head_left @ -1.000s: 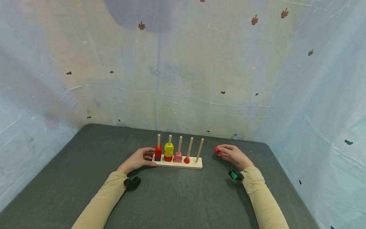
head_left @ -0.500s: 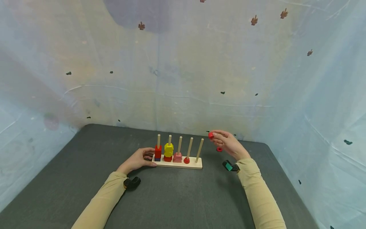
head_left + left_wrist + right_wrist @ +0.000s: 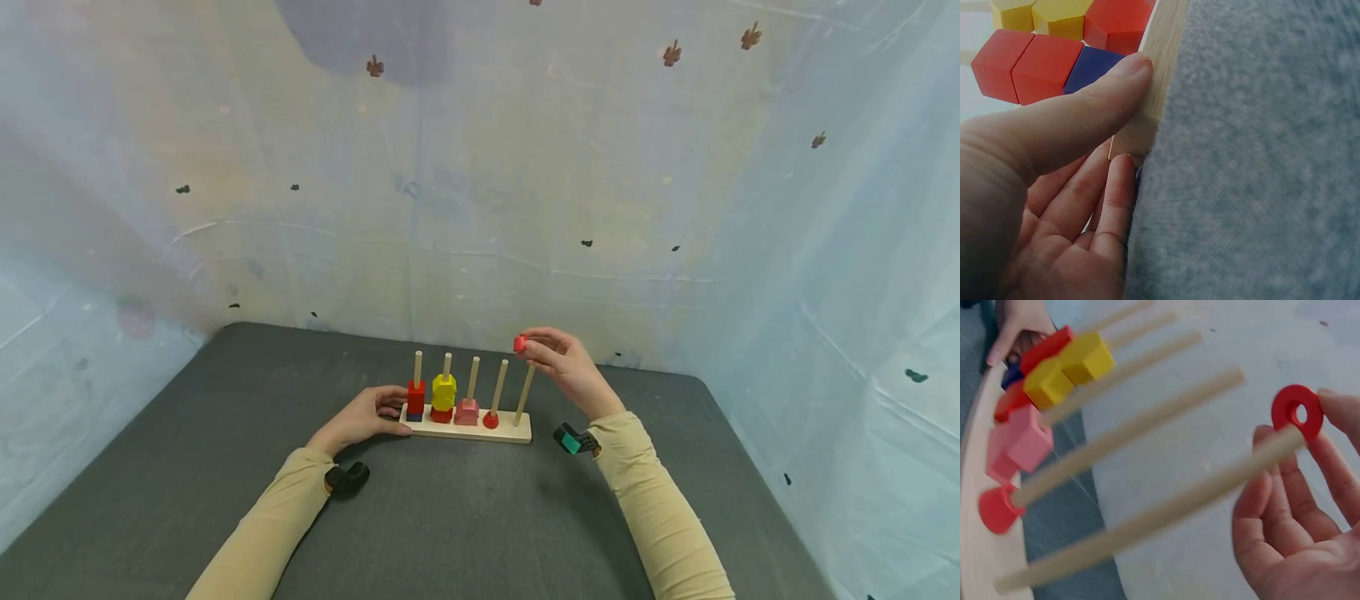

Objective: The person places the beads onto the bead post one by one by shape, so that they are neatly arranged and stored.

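Observation:
A wooden peg board (image 3: 450, 432) with several upright pegs stands on the table. My left hand (image 3: 367, 417) grips its left end, thumb along the front edge and fingers at the end. Raised by the rightmost peg (image 3: 523, 396), my right hand (image 3: 570, 367) pinches a red ring (image 3: 1282, 406) between thumb and fingers. In the right wrist view the ring's hole is near that bare peg's tip; whether they touch, I cannot tell. Other pegs carry red blocks (image 3: 416, 393) over a blue one (image 3: 1094, 67), yellow blocks (image 3: 444, 392) over red, pink blocks (image 3: 467, 413) and a red piece (image 3: 491, 421).
The dark grey table (image 3: 465, 517) runs back to a pale hanging sheet (image 3: 480, 167), which also covers both sides. Each wrist wears a black band, the right one (image 3: 576, 439) with a green patch.
My right hand has lifted the red ring off the table and carried it left to the rightmost peg. Another red ring, seen on the table half a second ago, is now hidden. The left hand stays put.

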### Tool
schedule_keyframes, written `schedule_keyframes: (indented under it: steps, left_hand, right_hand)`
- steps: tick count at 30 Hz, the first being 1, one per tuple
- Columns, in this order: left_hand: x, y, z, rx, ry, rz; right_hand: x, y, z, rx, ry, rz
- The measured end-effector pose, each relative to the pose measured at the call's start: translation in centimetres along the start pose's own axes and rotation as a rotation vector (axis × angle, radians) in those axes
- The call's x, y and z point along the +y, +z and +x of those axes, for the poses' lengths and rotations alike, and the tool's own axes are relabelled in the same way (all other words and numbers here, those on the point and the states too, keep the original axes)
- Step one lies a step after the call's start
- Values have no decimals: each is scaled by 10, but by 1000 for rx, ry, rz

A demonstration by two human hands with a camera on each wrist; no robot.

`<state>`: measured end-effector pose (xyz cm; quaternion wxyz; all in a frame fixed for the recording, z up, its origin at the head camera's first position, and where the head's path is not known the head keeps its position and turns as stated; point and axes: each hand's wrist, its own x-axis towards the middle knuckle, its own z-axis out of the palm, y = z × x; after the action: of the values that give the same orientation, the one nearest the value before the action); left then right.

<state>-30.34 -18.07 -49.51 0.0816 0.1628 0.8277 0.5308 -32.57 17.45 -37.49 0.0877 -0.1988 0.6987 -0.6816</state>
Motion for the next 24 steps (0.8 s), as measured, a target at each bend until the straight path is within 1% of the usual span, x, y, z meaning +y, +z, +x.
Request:
schedule_keyframes:
  steps: [8, 17, 20, 24]
  left_hand:
    - [2, 0, 1, -2, -9, -1]
    - [1, 0, 1, -3, 1, 6]
    - [0, 0, 1, -3, 1, 4]
    - [0, -1, 1, -5, -4, -2]
  right_hand:
    - [11, 15, -2, -15, -91, -8]
    - [16, 25, -6, -24, -233, -96]
    - [17, 28, -5, -22, -254, -135]
    - [20, 30, -6, -17, -259, -144]
